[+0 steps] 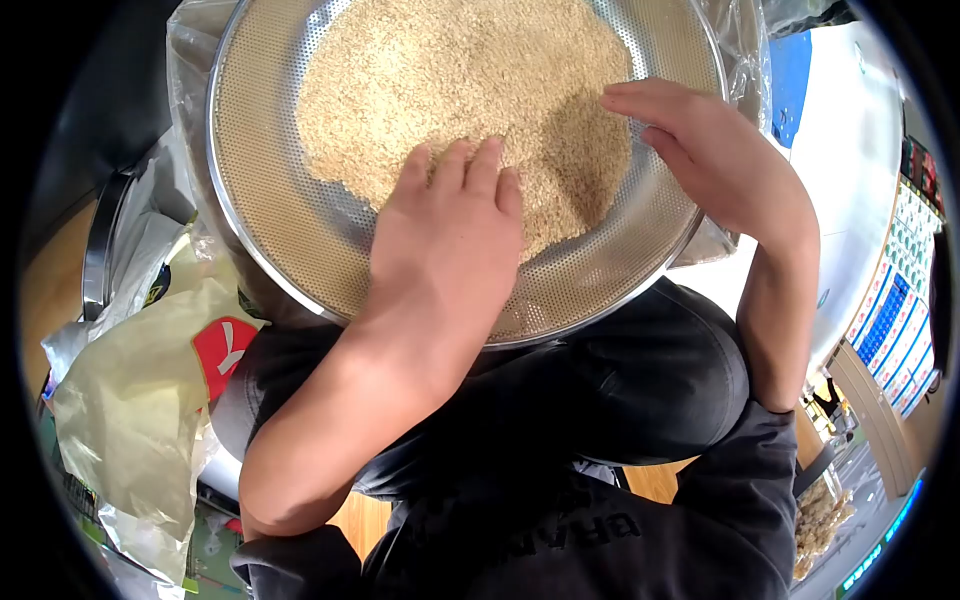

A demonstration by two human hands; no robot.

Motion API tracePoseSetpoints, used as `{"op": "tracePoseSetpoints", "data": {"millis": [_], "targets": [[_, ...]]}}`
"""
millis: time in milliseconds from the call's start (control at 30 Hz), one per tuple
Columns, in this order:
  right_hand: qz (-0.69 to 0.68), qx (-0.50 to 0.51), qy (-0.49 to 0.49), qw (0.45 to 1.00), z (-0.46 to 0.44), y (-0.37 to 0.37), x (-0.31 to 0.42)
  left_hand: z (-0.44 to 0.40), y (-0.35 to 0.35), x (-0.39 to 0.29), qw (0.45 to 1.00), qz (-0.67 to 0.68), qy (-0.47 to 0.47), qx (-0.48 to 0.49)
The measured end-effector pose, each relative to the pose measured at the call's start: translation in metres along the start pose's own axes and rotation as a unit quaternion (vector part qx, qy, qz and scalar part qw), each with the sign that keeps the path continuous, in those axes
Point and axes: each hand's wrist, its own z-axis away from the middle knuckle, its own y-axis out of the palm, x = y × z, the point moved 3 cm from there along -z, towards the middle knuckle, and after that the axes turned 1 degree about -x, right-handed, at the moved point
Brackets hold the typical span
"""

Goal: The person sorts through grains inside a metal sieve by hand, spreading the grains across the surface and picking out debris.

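Observation:
A wide, perforated metal colander (265, 130) rests over my lap and holds a broad heap of small tan grains (450, 75); their exact kind is too fine to make out. My left hand (445, 225) reaches over the near rim, its fingers stretched out and slightly apart, with the fingertips touching the near side of the heap. At the right of the colander, my right hand (695, 130) hovers above the rim with fingers extended and thumb apart. A shadow falls on the grains beneath it, and nothing shows in its grasp.
Clear plastic sheeting (190, 80) lies around the colander's outside. At the left is a yellowish plastic bag (130, 390) with a red patch. A white rounded surface (840, 130) stands at right, beside a printed chart (890, 310). Low right sits a clear bag of light brown pieces (822, 525).

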Motion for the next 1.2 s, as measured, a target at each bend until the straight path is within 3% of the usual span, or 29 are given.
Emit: {"op": "tracePoseSetpoints", "data": {"millis": [133,200,267,300,367,433,500,700,867,1200], "targets": [[0.035,-0.009,-0.009,0.999,-0.003,0.012,0.011,0.005,-0.005,0.007,0.999,-0.017,-0.05,-0.006],[0.028,0.064,-0.01,0.997,-0.005,0.014,0.018,0.004,-0.011,0.008,0.997,-0.033,-0.064,-0.012],[0.019,0.057,-0.025,0.998,-0.005,0.016,0.02,0.002,-0.018,0.011,0.992,-0.039,-0.087,0.086],[0.013,0.048,-0.04,0.998,-0.005,0.016,0.022,0.003,-0.017,0.011,0.991,-0.04,-0.087,0.088],[-0.007,0.071,-0.041,0.997,-0.008,0.01,0.028,0.005,-0.021,0.011,0.997,-0.023,-0.068,-0.001],[-0.026,0.095,-0.041,0.994,-0.014,0.014,0.033,0.007,-0.026,0.011,0.999,0.006,-0.045,-0.021],[-0.16,0.147,-0.135,0.967,-0.021,0.027,0.04,0.009,-0.03,0.012,0.998,0.036,-0.022,-0.04],[-0.102,0.071,-0.169,0.978,-0.029,0.051,0.051,0.021,-0.029,0.026,0.996,0.058,-0.008,-0.073],[-0.083,0.119,-0.139,0.98,-0.032,0.055,0.055,0.02,-0.029,0.029,0.989,0.067,0.022,-0.132],[-0.067,0.148,-0.118,0.98,-0.032,0.054,0.057,0.015,-0.029,0.028,0.992,0.068,-0.004,-0.105]]}}
